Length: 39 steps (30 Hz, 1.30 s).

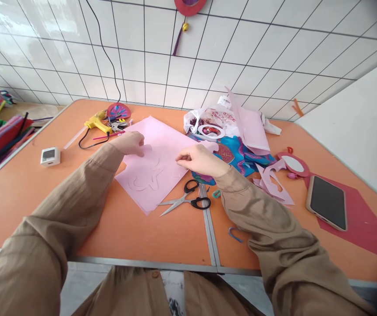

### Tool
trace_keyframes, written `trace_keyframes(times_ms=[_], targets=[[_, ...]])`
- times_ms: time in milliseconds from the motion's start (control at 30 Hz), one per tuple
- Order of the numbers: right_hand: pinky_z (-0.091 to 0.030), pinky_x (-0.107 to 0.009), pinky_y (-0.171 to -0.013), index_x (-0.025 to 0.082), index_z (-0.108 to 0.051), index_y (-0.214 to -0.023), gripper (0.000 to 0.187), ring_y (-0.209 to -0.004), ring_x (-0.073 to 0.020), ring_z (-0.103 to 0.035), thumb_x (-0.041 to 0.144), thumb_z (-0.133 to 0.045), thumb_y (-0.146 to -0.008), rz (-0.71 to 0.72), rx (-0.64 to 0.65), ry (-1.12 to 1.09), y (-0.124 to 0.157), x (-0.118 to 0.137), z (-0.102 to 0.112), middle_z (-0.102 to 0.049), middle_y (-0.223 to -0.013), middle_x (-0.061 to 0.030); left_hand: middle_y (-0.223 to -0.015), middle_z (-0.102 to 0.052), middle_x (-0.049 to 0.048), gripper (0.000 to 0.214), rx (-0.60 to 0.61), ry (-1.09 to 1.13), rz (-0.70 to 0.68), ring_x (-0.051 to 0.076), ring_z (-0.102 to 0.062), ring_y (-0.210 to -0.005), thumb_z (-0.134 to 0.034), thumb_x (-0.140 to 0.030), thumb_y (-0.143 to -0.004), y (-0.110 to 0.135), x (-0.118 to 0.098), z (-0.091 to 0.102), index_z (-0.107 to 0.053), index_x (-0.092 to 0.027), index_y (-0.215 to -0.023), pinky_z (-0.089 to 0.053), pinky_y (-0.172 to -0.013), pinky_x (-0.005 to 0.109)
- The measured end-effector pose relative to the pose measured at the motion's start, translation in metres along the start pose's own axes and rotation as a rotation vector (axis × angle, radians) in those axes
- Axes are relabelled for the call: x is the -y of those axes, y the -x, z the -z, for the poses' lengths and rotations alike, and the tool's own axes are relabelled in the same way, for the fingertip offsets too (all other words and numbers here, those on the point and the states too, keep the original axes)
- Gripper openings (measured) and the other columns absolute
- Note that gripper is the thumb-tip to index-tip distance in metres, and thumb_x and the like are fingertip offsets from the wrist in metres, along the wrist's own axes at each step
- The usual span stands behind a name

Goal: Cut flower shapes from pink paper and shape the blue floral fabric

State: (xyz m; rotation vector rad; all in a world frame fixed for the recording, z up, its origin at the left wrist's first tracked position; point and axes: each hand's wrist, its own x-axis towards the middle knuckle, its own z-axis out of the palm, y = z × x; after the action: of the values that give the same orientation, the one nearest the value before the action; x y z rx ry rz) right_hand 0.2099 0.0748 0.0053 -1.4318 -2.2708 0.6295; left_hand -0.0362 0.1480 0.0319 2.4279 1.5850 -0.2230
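Note:
A pink sheet (pixel 172 136) lies at an angle on the orange table, with curved cut-out shapes (pixel 145 175) in the same pink on top of it. My left hand (pixel 131 142) hovers at the sheet's left side, thumb and fingers apart, close to a small pink piece (pixel 147 149). Over the right part of the sheet is my right hand (pixel 203 159), its fingertips pinched together; whatever they hold is too small to make out. Black-handled scissors (pixel 185 199) rest partly open just below the sheet's near right edge.
A yellow glue gun (pixel 98 123) and a white box (pixel 50 156) are at the left. Behind my right hand lie blue patterned fabric (pixel 241 151), a plastic bag (pixel 219 118) and pink offcuts (pixel 279 184). A phone (pixel 327 202) sits on red sheet material (pixel 366 219) at right.

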Motion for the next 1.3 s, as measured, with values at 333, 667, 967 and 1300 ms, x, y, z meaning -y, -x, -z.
trace_keyframes(times_ms=[333, 667, 967, 1300], targets=[[-0.058, -0.034, -0.068, 0.014, -0.07, -0.101, 0.04, -0.08, -0.0208, -0.069, 0.036, -0.078, -0.069, -0.041, -0.186, -0.652, -0.007, 0.002, -0.009, -0.074, -0.095, -0.0093, -0.067, -0.053, -0.0024, 0.071, -0.175, 1.019, -0.183, 0.013, -0.053, -0.06, -0.08, -0.026, -0.064, 0.024, -0.028, 0.011, -0.064, -0.019, -0.133, -0.037, -0.051, 0.025], [-0.045, -0.025, -0.048, 0.018, -0.061, -0.071, 0.031, -0.057, -0.0155, -0.066, 0.042, -0.078, -0.063, -0.147, -0.461, -0.795, -0.006, 0.01, 0.004, -0.064, -0.063, -0.0009, -0.086, -0.073, 0.0053, 0.043, -0.062, 1.711, -0.188, 0.015, -0.066, -0.074, -0.095, -0.031, -0.053, 0.017, -0.041, -0.005, -0.072, -0.015, -0.084, -0.055, -0.065, 0.027], [-0.049, -0.027, -0.05, 0.021, -0.058, -0.068, 0.026, -0.057, -0.016, -0.066, 0.04, -0.07, -0.08, -0.166, -0.526, -0.643, -0.002, 0.011, 0.012, -0.06, -0.063, -0.0004, -0.067, -0.066, 0.0008, 0.031, -0.317, 1.601, -0.229, 0.012, -0.059, -0.061, -0.09, -0.036, -0.06, 0.019, -0.055, -0.013, -0.07, -0.014, -0.07, -0.048, -0.056, 0.025], [-0.056, -0.042, -0.094, 0.024, -0.063, -0.075, 0.011, -0.104, -0.0227, -0.068, 0.016, -0.061, -0.083, 0.33, -0.841, -0.278, 0.004, 0.011, 0.013, -0.073, -0.101, -0.0053, -0.112, -0.078, 0.0069, 0.024, -0.966, 0.704, -0.616, 0.024, -0.071, -0.102, -0.059, -0.037, -0.091, 0.024, -0.044, -0.019, -0.08, -0.025, -0.087, -0.054, -0.096, 0.041]])
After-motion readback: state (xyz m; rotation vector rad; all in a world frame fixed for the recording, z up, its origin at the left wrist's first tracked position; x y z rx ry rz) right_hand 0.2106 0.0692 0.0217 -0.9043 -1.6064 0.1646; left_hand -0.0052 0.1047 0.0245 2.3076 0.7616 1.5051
